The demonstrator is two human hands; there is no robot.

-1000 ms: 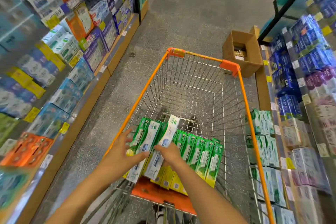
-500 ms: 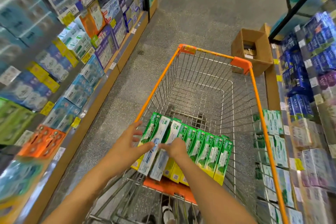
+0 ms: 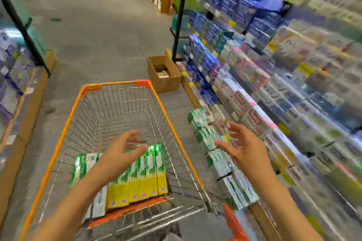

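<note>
An orange-rimmed wire shopping cart (image 3: 166,115) stands in the aisle in front of me. At its near end lies a row of several green, white and yellow toothpaste boxes (image 3: 148,174). My left hand (image 3: 123,148) hovers above those boxes with fingers loosely spread and holds nothing. My right hand (image 3: 242,146) is out past the cart's right rim, fingers spread, empty, next to matching green and white boxes on the low shelf (image 3: 205,135). The picture is blurred by motion.
Shelves of boxed goods (image 3: 274,76) line the right side of the aisle, and more shelving (image 3: 13,76) runs along the left. An open cardboard box (image 3: 166,80) sits on the floor beyond the cart by a black upright post (image 3: 180,15). Grey floor stretches ahead.
Both hands let go of the boxes in the cart and lifted. My right hand swung out over the right rim toward the shelf. The view turned to the right.
</note>
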